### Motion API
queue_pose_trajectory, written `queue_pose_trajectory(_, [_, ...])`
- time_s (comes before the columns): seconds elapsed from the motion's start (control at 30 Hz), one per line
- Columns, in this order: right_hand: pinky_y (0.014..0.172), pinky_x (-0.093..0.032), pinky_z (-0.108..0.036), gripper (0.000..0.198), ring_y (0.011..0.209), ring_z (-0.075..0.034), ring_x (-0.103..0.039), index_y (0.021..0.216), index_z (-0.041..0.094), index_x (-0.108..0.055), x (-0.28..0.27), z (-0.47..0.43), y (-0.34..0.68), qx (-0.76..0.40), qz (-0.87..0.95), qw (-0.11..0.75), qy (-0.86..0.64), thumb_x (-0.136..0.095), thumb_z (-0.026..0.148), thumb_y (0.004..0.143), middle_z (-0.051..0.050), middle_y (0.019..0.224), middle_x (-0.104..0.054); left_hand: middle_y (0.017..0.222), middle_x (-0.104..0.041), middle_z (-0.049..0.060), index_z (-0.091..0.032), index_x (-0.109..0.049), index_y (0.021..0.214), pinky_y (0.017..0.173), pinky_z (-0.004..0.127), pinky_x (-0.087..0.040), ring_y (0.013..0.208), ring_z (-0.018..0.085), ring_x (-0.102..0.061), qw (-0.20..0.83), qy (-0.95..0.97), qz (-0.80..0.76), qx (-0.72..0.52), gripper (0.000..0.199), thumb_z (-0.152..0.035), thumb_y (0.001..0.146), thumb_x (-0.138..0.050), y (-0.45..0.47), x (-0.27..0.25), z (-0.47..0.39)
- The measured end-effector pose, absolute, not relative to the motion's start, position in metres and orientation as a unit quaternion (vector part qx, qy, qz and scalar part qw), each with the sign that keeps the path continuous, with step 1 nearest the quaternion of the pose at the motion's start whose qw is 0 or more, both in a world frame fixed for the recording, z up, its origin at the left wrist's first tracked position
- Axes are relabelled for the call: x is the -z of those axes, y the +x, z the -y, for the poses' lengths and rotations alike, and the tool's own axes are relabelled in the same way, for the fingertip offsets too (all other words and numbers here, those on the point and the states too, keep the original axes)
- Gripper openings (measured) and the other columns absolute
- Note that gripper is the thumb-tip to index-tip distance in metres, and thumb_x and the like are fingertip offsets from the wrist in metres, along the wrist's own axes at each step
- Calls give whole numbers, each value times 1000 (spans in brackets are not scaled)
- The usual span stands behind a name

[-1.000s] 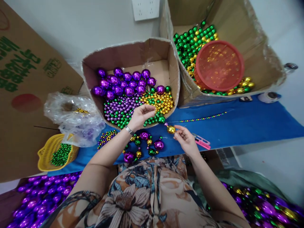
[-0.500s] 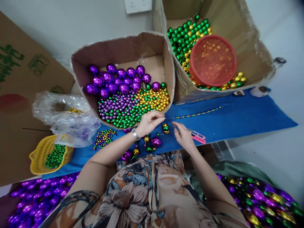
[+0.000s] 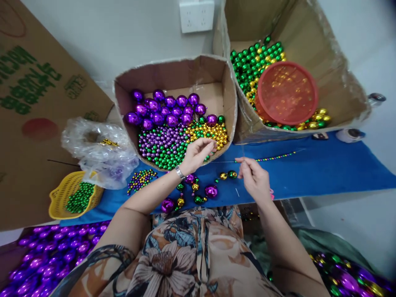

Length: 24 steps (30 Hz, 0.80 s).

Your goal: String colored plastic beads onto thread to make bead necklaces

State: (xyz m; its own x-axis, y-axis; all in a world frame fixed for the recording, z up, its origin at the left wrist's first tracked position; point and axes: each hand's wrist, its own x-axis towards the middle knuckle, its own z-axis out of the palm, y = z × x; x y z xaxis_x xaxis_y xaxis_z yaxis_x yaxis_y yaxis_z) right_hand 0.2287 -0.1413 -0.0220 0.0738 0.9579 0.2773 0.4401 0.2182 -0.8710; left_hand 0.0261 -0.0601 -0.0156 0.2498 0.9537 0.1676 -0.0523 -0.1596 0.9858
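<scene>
My right hand [image 3: 254, 178] pinches the thread at the near end of a string of small beads [image 3: 276, 157], coloured green, gold and purple, stretched along the blue cloth. A thin length of thread [image 3: 224, 161] runs leftward from those fingertips. My left hand [image 3: 198, 156], thumb and fingers pressed together, hovers at the front rim of the middle cardboard box [image 3: 232, 103], close to its gold beads [image 3: 213, 133]. Whatever it pinches is too small to make out. Between the hands and my body lies a garland of larger beads, including a purple ball [image 3: 211, 191] and a gold bead [image 3: 223, 176].
The blue cloth [image 3: 324, 173] covers the table. A second box [image 3: 349, 90] holds beads and a red tub [image 3: 287, 93]. On the left are a yellow basket [image 3: 60, 198], loose small beads [image 3: 140, 180] and plastic bags [image 3: 89, 136]. Pink handles [image 3: 272, 194] show behind my right wrist.
My right hand has moved from the large beads onto the near end of the bead string. My left hand has left the thread for the box's front rim. The view has shifted.
</scene>
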Motion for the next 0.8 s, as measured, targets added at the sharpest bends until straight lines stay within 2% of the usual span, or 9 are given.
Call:
queue_pose_trajectory(0.13, [56, -44, -25, 27, 54, -10, -50, 107, 23, -63, 5, 145, 228, -312, 577, 538, -531, -45, 43, 98, 4, 61, -49, 103, -68, 11, -16, -64, 103, 87, 37, -53, 96, 20, -64, 299, 697, -471, -450, 21, -30, 92, -53, 0, 33, 11])
queue_pose_trajectory(0.23, [57, -44, -25, 28, 56, -11, -51, 110, 23, -61, -1, 144, 224, -324, 571, 541, -525, -45, 43, 98, 3, 63, -50, 128, -57, 17, -14, -59, 122, 110, 50, -35, 127, 31, -47, 80, 766, -534, -349, 36, -23, 87, -57, -22, 34, -36])
queue_pose_trajectory(0.33, [63, -49, -26, 29, 63, -12, -58, 110, 23, -60, 1, 143, 219, -323, 593, 512, -531, -43, 42, 98, 1, 69, -56, 136, -50, 22, -10, -54, 131, 115, 62, -16, 140, 44, -27, -6, 802, -543, -249, 58, -20, 75, -69, -36, 32, -73])
queue_pose_trajectory(0.4, [62, -51, -25, 28, 62, -11, -61, 110, 24, -61, 7, 143, 216, -320, 623, 471, -537, -42, 41, 99, 1, 73, -61, 128, -54, 23, -8, -55, 129, 114, 66, -11, 139, 47, -27, -11, 810, -547, -211, 62, -18, 70, -72, -40, 32, -86])
queue_pose_trajectory(0.47, [61, -52, -25, 28, 61, -11, -63, 112, 25, -62, 16, 141, 213, -295, 650, 440, -545, -42, 39, 99, -1, 80, -67, 122, -57, 22, -8, -58, 127, 114, 64, -16, 134, 45, -36, 15, 812, -542, -215, 61, -20, 69, -74, -40, 31, -87])
queue_pose_trajectory(0.53, [69, -55, -28, 28, 72, -15, -68, 111, 26, -64, 24, 139, 211, -243, 674, 425, -553, -43, 38, 98, -3, 93, -72, 122, -58, 19, -11, -59, 125, 111, 58, -31, 125, 39, -47, 89, 806, -517, -274, 59, -26, 70, -74, -39, 29, -77])
queue_pose_trajectory(0.63, [82, -55, -32, 26, 93, -20, -70, 108, 26, -67, 35, 137, 211, -173, 698, 406, -564, -45, 35, 97, -5, 106, -73, 121, -61, 13, -17, -56, 127, 98, 44, -49, 113, 27, -58, 315, 744, -435, -399, 58, -38, 75, -72, -37, 23, -44])
queue_pose_trajectory(0.7, [81, -55, -32, 26, 93, -20, -71, 107, 25, -68, 40, 136, 212, -146, 709, 387, -571, -45, 33, 97, -5, 104, -74, 120, -62, 10, -21, -52, 130, 88, 38, -56, 106, 23, -62, 471, 666, -379, -437, 60, -43, 77, -71, -36, 20, -19])
queue_pose_trajectory(0.8, [79, -55, -31, 26, 89, -20, -72, 107, 24, -69, 43, 137, 211, -130, 721, 372, -569, -46, 32, 97, -5, 103, -74, 127, -58, 10, -23, -51, 127, 80, 34, -61, 106, 22, -63, 583, 578, -350, -451, 59, -43, 76, -73, -36, 16, 12])
